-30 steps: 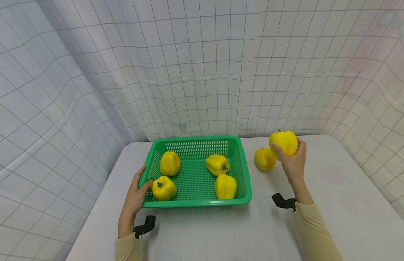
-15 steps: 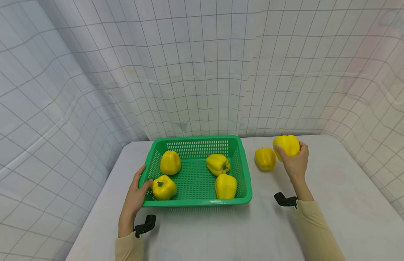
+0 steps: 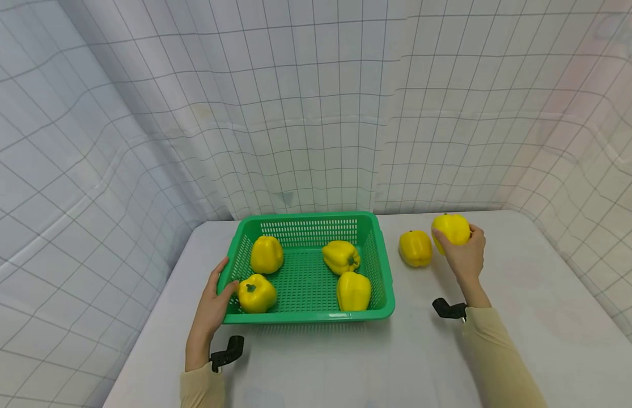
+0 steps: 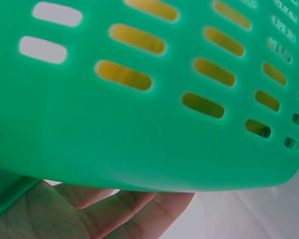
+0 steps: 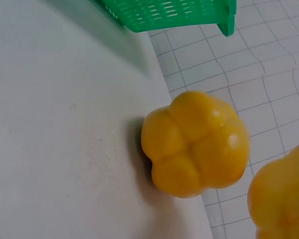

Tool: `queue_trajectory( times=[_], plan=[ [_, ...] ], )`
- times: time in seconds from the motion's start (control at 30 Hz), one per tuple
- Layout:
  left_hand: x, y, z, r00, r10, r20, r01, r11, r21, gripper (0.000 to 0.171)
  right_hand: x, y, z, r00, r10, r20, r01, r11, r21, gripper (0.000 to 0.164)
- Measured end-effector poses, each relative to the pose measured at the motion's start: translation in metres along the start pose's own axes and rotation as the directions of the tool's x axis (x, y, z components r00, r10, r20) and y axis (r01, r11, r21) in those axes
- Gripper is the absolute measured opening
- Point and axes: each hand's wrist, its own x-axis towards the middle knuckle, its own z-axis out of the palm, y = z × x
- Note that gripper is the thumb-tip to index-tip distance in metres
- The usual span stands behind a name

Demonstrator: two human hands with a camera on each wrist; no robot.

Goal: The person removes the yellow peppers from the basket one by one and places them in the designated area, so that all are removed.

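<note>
My left hand (image 3: 212, 306) grips the left rim of a green plastic basket (image 3: 305, 318), thumb over the rim on the inner side. In the left wrist view the fingers (image 4: 134, 214) show under the slotted wall of the basket. Inside lie several yellow bell peppers, one of them (image 3: 257, 293) right by my left thumb. My right hand (image 3: 467, 255) holds a yellow bell pepper (image 3: 452, 229) at the right of the basket, thumb on its near left side. Just left of it another bell pepper (image 3: 415, 248) rests on the table; its lobed bottom faces the right wrist camera.
The basket and the loose pepper stand on a white table (image 3: 316, 368). White grid-patterned curtains (image 3: 316, 113) hang behind it and along both sides. A black wrist camera mount (image 3: 228, 351) sits at the left wrist, another mount (image 3: 449, 309) at the right.
My right hand has moved a little to the right and down with the bell pepper, away from the one on the table. The left hand and basket stay nearly still.
</note>
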Motion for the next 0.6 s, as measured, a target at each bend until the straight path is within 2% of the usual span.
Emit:
queue_trajectory(
  times=[0.6],
  plan=[
    [0.002,-0.002,0.0,1.0,0.009,-0.003,-0.009,1.0,-0.005,0.061,0.01,0.013,0.007,0.996,0.063,0.059,-0.056,0.991,-0.125,0.099]
  ],
)
